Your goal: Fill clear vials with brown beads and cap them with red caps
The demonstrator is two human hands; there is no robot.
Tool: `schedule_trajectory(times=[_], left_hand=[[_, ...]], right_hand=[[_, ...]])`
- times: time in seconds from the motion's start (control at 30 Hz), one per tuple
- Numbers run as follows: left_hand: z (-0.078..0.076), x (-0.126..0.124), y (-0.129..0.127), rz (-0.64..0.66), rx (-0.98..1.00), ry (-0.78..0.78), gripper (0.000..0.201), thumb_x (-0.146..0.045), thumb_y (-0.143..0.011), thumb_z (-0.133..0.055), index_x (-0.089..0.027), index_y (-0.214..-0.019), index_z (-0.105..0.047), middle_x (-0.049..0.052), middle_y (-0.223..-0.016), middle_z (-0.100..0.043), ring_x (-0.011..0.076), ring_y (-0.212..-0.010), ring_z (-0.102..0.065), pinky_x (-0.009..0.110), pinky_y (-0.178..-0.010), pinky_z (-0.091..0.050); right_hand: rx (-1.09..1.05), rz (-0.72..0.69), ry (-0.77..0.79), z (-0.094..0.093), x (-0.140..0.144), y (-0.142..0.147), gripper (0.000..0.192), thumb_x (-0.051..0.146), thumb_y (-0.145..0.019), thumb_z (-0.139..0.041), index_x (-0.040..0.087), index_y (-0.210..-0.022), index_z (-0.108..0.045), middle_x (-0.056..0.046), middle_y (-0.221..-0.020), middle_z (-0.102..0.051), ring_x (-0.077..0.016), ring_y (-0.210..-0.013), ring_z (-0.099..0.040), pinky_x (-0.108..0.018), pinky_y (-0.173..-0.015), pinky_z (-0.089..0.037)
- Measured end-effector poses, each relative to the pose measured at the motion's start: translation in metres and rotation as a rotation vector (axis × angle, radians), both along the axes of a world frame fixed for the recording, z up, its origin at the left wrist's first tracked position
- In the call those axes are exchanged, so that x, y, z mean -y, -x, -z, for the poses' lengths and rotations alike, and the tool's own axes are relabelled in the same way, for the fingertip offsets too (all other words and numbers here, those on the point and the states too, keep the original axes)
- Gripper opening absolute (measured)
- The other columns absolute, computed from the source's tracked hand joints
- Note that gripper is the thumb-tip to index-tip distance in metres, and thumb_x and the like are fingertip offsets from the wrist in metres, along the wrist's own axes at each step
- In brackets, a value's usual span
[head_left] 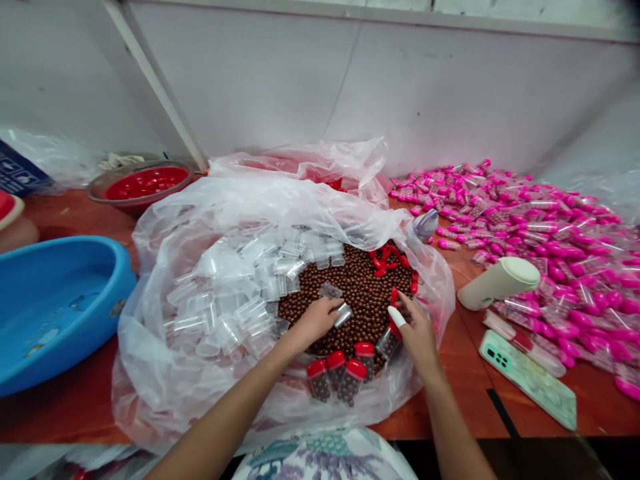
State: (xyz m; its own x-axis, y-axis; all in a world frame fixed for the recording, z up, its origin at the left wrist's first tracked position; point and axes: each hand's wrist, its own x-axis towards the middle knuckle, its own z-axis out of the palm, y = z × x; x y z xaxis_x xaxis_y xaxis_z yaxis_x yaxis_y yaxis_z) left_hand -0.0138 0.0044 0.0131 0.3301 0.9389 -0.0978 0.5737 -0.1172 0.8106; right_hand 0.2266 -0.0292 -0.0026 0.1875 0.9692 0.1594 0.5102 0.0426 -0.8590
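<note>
Head view looks down on a wide clear plastic bag (165,373) spread open on the reddish wooden surface (465,393), holding a heap of small brown round beads (357,287), a pile of empty clear plastic vials (235,293) too many to count, and a scatter of loose red caps (387,259). Four filled vials with red caps (340,375) lie together at the near edge, caps pointing away from the person. Left hand (315,321) is curled around one small clear vial (343,315), which lies tilted on the beads, its long axis running up to the right. Right hand (417,332) grips another clear vial (387,343) with a red cap, slanted toward the beads. Beside the bag sit one blue plastic basin (55,300), one white cylindrical bottle (497,281) lying down, one green phone (527,377) and a large heap of pink-capped packets (540,227).
</note>
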Motion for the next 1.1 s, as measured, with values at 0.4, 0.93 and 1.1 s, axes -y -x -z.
schedule_trajectory(times=[0.4,0.93,1.1], left_hand=[[0.012,-0.016,-0.042,-0.183,0.329,0.058,0.038,-0.022,-0.073,-0.056,-0.013,-0.110,-0.060,0.003,-0.081,-0.062,0.0148,-0.073,-0.056,0.027,-0.071,-0.044],[0.001,0.009,-0.032,-0.257,0.859,0.424,0.043,-0.029,-0.067,-0.070,-0.013,-0.106,-0.063,0.009,-0.104,-0.064,0.0176,-0.084,-0.060,0.032,-0.071,-0.052],[-0.012,0.028,-0.023,-0.133,0.695,0.257,0.033,-0.027,-0.072,-0.065,-0.017,-0.103,-0.066,0.007,-0.102,-0.064,0.0182,-0.091,-0.059,0.033,-0.085,-0.046]], right_hand=[[-0.499,0.212,0.038,-0.007,0.017,0.010,0.059,0.039,-0.072,-0.063,0.023,-0.127,-0.049,-0.004,-0.114,-0.060,-0.0189,-0.099,-0.057,-0.037,-0.090,-0.045],[-0.688,0.088,0.159,-0.018,0.012,0.024,0.049,0.038,-0.070,-0.066,0.025,-0.116,-0.057,-0.004,-0.114,-0.061,-0.0205,-0.093,-0.062,-0.036,-0.076,-0.053],[-0.499,-0.067,0.091,-0.033,0.004,0.041,0.038,0.035,-0.070,-0.066,0.022,-0.106,-0.063,-0.004,-0.104,-0.066,-0.0207,-0.097,-0.059,-0.042,-0.092,-0.043]])
